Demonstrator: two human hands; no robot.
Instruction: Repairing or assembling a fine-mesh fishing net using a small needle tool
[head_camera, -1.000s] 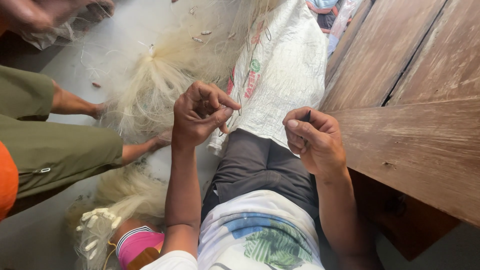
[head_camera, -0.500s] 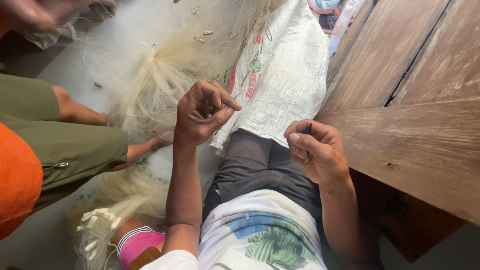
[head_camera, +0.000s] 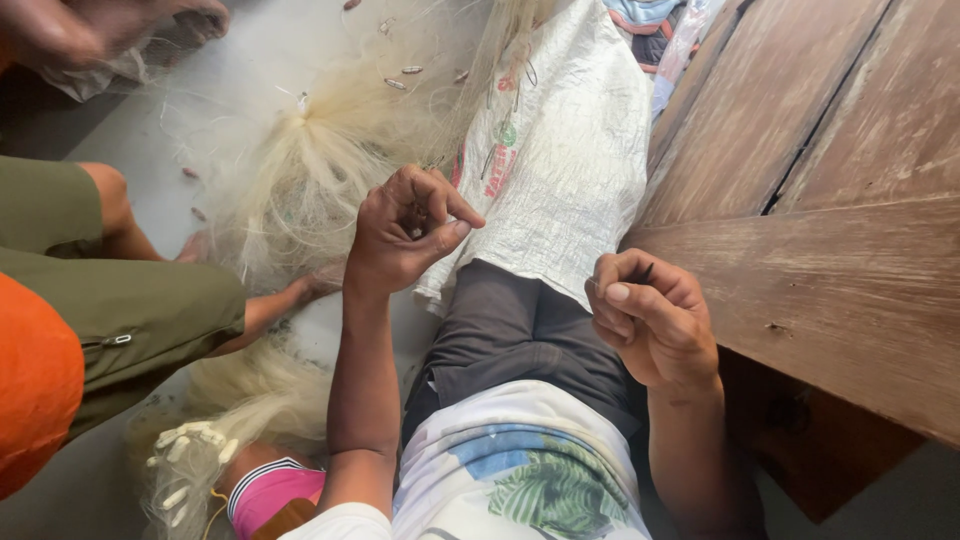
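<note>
My left hand (head_camera: 405, 235) is raised over my lap with fingers curled, pinching fine strands of a pale fishing net (head_camera: 300, 170) that spreads over the floor ahead. My right hand (head_camera: 650, 320) is closed around a small dark tool, a netting needle (head_camera: 643, 272), whose tip sticks out between thumb and fingers. A thin line seems to run between the two hands, too fine to see clearly. I sit with dark shorts (head_camera: 520, 330) and a white woven sack (head_camera: 560, 160) over my legs.
A wooden bench or table (head_camera: 820, 200) fills the right side. Another person in olive shorts (head_camera: 130, 300) and an orange top (head_camera: 35, 380) sits at the left, a foot by the net. Small white floats (head_camera: 185, 450) lie bundled at lower left.
The person at the left has leaned in, the orange top filling more of the left edge. My hands stay close together, shifting only slightly.
</note>
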